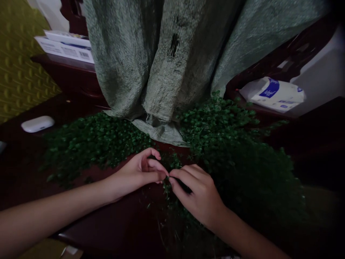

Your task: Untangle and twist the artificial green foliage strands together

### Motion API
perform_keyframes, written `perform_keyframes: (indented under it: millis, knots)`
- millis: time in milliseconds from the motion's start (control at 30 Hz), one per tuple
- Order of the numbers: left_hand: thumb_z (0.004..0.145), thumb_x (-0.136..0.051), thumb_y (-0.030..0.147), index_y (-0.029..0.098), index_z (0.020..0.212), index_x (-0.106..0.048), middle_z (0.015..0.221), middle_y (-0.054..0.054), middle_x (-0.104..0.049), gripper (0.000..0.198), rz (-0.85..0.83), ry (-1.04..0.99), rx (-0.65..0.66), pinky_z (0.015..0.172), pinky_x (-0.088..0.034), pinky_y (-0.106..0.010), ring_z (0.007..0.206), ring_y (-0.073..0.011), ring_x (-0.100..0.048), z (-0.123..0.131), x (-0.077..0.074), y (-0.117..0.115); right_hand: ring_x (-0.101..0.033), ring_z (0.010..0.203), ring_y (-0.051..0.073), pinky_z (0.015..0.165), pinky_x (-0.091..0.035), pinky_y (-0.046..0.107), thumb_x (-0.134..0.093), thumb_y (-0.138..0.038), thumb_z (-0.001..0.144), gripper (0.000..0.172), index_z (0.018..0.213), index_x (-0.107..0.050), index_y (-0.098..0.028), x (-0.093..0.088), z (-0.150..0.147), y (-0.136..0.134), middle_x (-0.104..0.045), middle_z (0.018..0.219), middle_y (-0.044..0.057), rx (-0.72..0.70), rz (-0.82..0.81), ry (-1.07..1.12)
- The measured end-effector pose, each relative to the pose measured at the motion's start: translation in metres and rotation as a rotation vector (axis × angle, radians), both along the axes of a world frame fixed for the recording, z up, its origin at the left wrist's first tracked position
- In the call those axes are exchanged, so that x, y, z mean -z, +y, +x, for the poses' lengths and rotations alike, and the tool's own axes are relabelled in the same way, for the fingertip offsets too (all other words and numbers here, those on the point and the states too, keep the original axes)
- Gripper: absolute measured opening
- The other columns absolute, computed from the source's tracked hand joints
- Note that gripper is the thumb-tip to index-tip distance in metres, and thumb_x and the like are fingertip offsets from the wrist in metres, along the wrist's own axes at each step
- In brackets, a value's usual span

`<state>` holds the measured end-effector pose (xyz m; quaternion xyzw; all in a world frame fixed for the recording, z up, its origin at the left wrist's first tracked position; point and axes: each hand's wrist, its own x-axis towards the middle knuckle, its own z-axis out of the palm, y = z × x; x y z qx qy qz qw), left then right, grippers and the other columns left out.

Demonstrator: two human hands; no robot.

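My left hand point(140, 172) and my right hand point(196, 194) meet fingertip to fingertip over a dark wooden table point(121, 219). Both are closed in a pinch on a thin green sprig point(168, 180) between them. To the left lies a heap of small loose green leaves point(91, 144). To the right, a bigger mass of leafy stems point(237, 158) spreads under and beyond my right hand. The sprig itself is small and dim, so its shape is hard to make out.
A grey-green woven sack point(167, 61) stands at the back centre, its mouth resting on the table. A white earbud case point(37, 123) lies far left. White boxes point(64, 45) sit on a dark cabinet behind. A white and blue packet point(272, 94) lies at the right.
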<state>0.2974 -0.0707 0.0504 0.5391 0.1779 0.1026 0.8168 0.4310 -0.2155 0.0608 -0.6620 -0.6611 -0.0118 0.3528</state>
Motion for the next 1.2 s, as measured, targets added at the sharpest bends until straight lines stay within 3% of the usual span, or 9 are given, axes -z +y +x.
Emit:
perform_keyframes:
  millis: [233, 400, 600, 767, 867, 1033, 1200]
  knots:
    - [0.071, -0.077, 0.012, 0.020, 0.098, -0.045, 0.083, 0.003, -0.065, 0.043, 0.290, -0.014, 0.026, 0.070, -0.055, -0.023, 0.078, -0.0108, -0.063, -0.006, -0.006, -0.009, -0.049, 0.063, 0.014, 0.066, -0.038, 0.029, -0.054, -0.013, 0.088, 0.016, 0.078, -0.065, -0.018, 0.002, -0.004, -0.001, -0.056, 0.065, 0.001, -0.008, 0.033, -0.082]
    - [0.072, -0.075, 0.011, 0.020, 0.095, -0.047, 0.082, 0.003, -0.066, 0.037, 0.405, -0.034, -0.035, 0.069, -0.056, -0.020, 0.075, -0.0091, -0.065, -0.006, -0.005, -0.013, -0.052, 0.069, 0.014, 0.069, -0.037, 0.029, -0.053, -0.012, 0.086, 0.012, 0.083, -0.063, -0.019, -0.001, -0.003, -0.001, -0.058, 0.072, 0.001, -0.017, -0.069, 0.019]
    - [0.077, -0.070, 0.010, 0.020, 0.093, -0.055, 0.084, 0.001, -0.067, 0.023, 0.726, -0.120, -0.104, 0.073, -0.059, -0.019, 0.076, -0.0098, -0.068, -0.011, -0.004, -0.018, -0.050, 0.068, 0.013, 0.069, -0.035, 0.028, -0.050, -0.013, 0.084, 0.012, 0.078, -0.059, -0.019, -0.001, -0.002, -0.001, -0.056, 0.070, -0.001, -0.042, -0.117, 0.104]
    - [0.079, -0.070, 0.014, 0.018, 0.089, -0.060, 0.083, -0.002, -0.069, 0.015, 0.787, -0.101, -0.100, 0.071, -0.060, -0.022, 0.074, -0.0129, -0.069, -0.015, -0.005, -0.024, -0.044, 0.061, 0.012, 0.063, -0.030, 0.028, -0.049, -0.014, 0.079, 0.014, 0.066, -0.051, -0.018, 0.001, -0.005, -0.002, -0.048, 0.062, -0.003, -0.049, -0.051, 0.095]
    - [0.074, -0.075, 0.014, 0.017, 0.082, -0.060, 0.079, -0.002, -0.069, 0.017, 0.650, -0.038, -0.087, 0.069, -0.058, -0.023, 0.072, -0.0131, -0.068, -0.012, -0.006, -0.025, -0.041, 0.060, 0.012, 0.063, -0.030, 0.029, -0.049, -0.011, 0.075, 0.017, 0.061, -0.045, -0.019, 0.003, -0.008, 0.000, -0.042, 0.060, -0.004, -0.037, -0.026, 0.071]
    - [0.053, -0.086, 0.006, 0.015, 0.071, -0.054, 0.069, 0.004, -0.063, 0.037, 0.146, 0.072, -0.028, 0.063, -0.051, -0.017, 0.066, -0.0089, -0.061, -0.003, -0.009, -0.020, -0.036, 0.061, 0.012, 0.062, -0.030, 0.029, -0.047, -0.007, 0.072, 0.020, 0.058, -0.041, -0.019, 0.009, -0.012, 0.003, -0.037, 0.060, -0.004, -0.029, 0.045, 0.028]
    - [0.069, -0.080, 0.019, 0.014, 0.081, -0.061, 0.077, 0.003, -0.064, 0.024, -0.102, 0.187, 0.087, 0.074, -0.053, -0.022, 0.075, -0.0098, -0.063, -0.002, -0.014, -0.015, -0.036, 0.061, 0.013, 0.062, -0.032, 0.029, -0.049, -0.006, 0.075, 0.022, 0.058, -0.045, -0.019, 0.010, -0.011, 0.001, -0.038, 0.059, -0.003, -0.069, 0.203, -0.073]
